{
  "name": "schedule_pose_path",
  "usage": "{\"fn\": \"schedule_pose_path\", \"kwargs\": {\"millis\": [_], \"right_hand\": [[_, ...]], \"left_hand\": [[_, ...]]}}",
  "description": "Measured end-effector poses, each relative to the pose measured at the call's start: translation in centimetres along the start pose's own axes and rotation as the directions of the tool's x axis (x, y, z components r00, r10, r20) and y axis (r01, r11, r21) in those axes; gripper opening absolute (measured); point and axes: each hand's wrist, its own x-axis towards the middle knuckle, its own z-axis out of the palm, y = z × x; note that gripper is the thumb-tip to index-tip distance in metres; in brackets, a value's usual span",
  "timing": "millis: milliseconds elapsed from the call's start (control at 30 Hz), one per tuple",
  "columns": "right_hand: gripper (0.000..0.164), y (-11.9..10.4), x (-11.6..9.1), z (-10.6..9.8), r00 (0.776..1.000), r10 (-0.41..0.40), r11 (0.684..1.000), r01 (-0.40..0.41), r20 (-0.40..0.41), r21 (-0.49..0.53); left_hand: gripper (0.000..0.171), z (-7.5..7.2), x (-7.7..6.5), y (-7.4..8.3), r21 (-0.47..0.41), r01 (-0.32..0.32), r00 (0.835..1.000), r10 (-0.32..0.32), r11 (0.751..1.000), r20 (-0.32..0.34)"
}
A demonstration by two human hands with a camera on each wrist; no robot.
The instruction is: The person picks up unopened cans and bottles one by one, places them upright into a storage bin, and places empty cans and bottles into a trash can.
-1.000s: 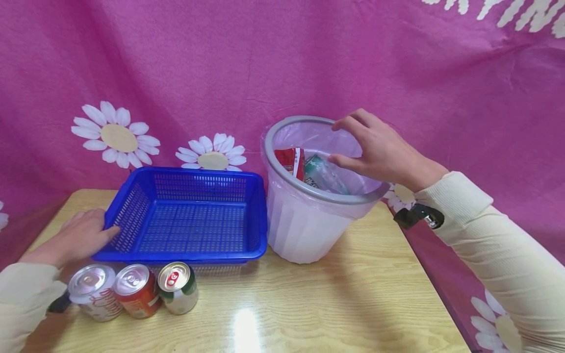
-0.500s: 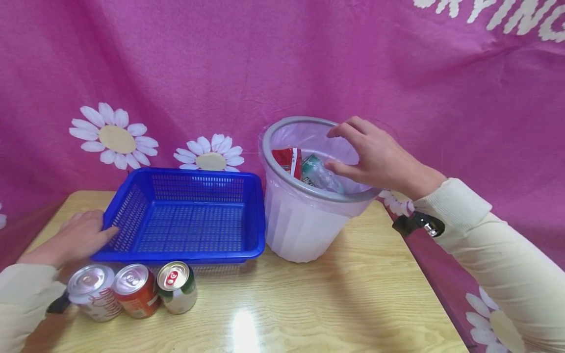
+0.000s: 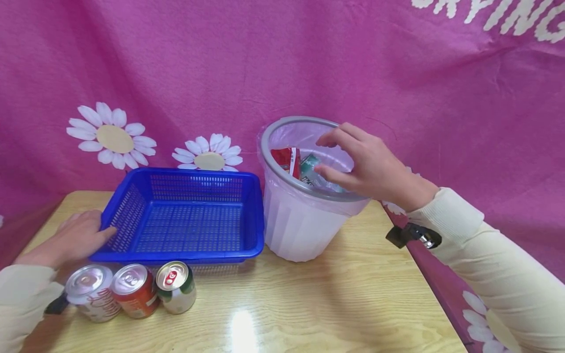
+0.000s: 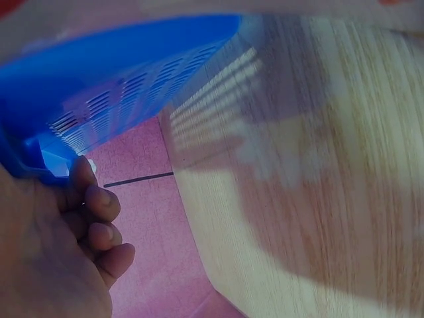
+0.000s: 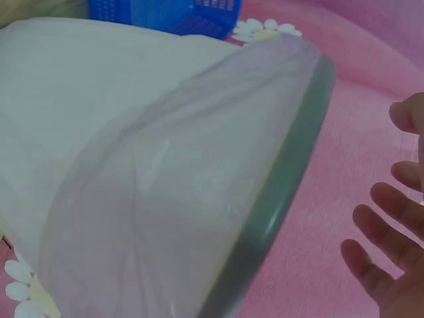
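My left hand (image 3: 72, 235) grips the left rim of a blue plastic basket (image 3: 176, 256), thumb over the edge. The left wrist view shows its fingers (image 4: 103, 205) curled beside the basket's outer wall. Over the right side of a white lined bin (image 3: 300, 225) hovers my right hand (image 3: 375, 166), fingers spread and holding nothing; the right wrist view also shows these fingers (image 5: 391, 222) apart from the bin's grey rim (image 5: 271, 205). Inside the bin lie a red packet (image 3: 282, 159) and a crumpled clear and green plastic item (image 3: 310, 164), partly hidden by my right hand.
In front of the basket stand a silver-white can (image 3: 99, 301), an orange-red can (image 3: 139, 296) and a green and cream can (image 3: 178, 294), all upright. A wooden table (image 3: 282, 304) bears everything, and a pink flowered cloth (image 3: 220, 63) hangs behind.
My right hand has shifted left and slightly down over the bin, covering more of the clear plastic item. The left hand stays on the basket rim. The head view has shifted slightly.
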Motion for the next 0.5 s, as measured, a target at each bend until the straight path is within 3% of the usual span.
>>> {"fn": "schedule_pose_path", "kwargs": {"millis": [500], "right_hand": [[0.032, -2.1, 0.6, 2.1, 0.979, -0.182, 0.982, 0.186, -0.087, 0.035]], "left_hand": [[0.039, -0.1, -0.1, 0.2, -0.02, 0.006, 1.0, -0.006, 1.0, -0.002]]}}
